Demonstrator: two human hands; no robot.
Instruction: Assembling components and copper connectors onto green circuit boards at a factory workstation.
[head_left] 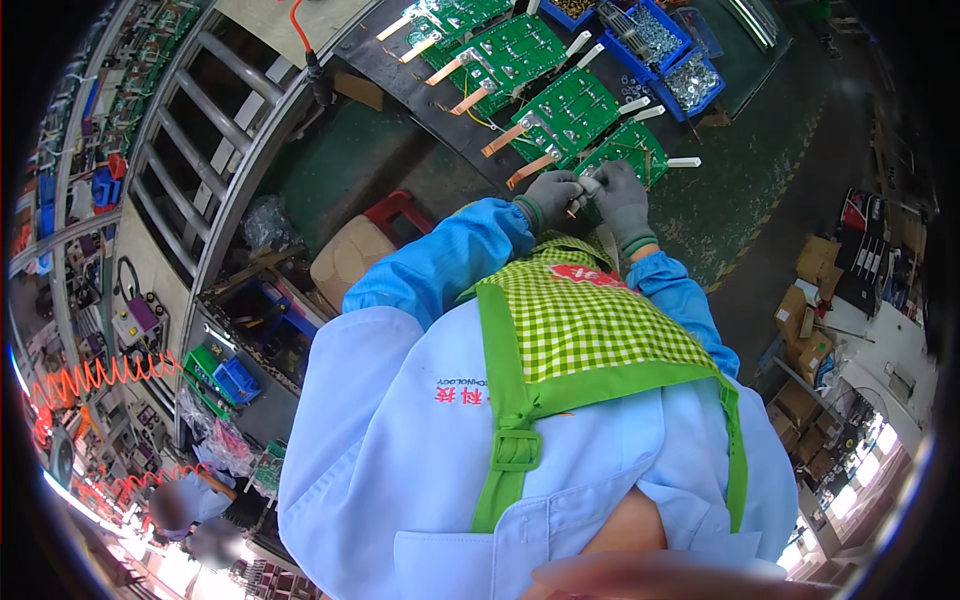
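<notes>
Ok so we've got both gloved hands up close together at the near end of the row, L hand [550, 195] and R hand [622, 205] basically fingertip to fingertip. Grip-wise: fingers look curled in as if pinching smth small and pale, but the gloves cover it, so tbh we can't tell what's in there or if it's held tight.

The nearest green board [628, 148] sits right behind our fingers, at the end of the tabletop [425, 105], w/ a pale bar [684, 162] poking out its far side. Next one along, the neighboring board [568, 112], is v. close to it, copper strips [503, 140] sticking out toward us.

What could go wrong, imo: if there's a tiny part in that pinch, thick glove fabric prob kills the feel, so it could slip & drop to the floor or under a board. Sleeve or apron [600, 320] could also snag a strip if we lean in, and shove a board over the edge or bend smth. Plus those loose metal bits [632, 88] by the blue bins [693, 85]: if one gets under a board, it might scratch it or leave it rocking.
</notes>
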